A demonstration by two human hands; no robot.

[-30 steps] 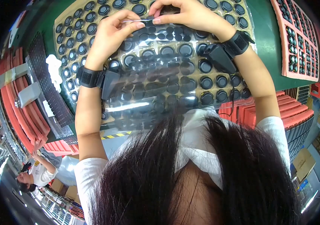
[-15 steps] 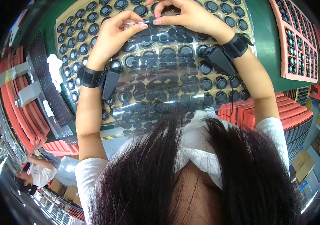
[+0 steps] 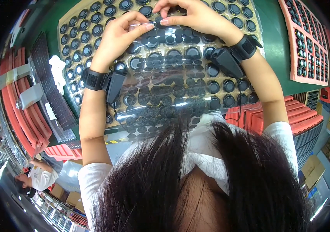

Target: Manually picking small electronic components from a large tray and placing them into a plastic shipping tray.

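My left hand [image 3: 124, 33] is closed on the upper edge of a clear plastic sheet [image 3: 161, 79] that carries rows of black round stickers. Close beside it, the thumb and fingers of my right hand [image 3: 192, 17] come together at a small black round sticker [image 3: 158, 20] by the same edge. The sheet bows toward me over a tan tray [image 3: 102, 24] with rows of black round speaker-like parts [image 3: 96, 29]. Reflections on the plastic blur some of the parts beneath. I wear a black strapped device on each wrist.
Right of the tray, a pink foam tray [image 3: 293, 38] of similar parts lies on the green table [image 3: 275, 46]. On the left are a black studded sheet [image 3: 48, 77], a crumpled white cloth [image 3: 57, 73] and stacked red trays [image 3: 14, 104]. Another person [image 3: 43, 178] is farther left.
My left hand and forearm have shifted slightly right. The right fingertips have moved a little to the left at the sheet's edge, and the sheet has flexed slightly.
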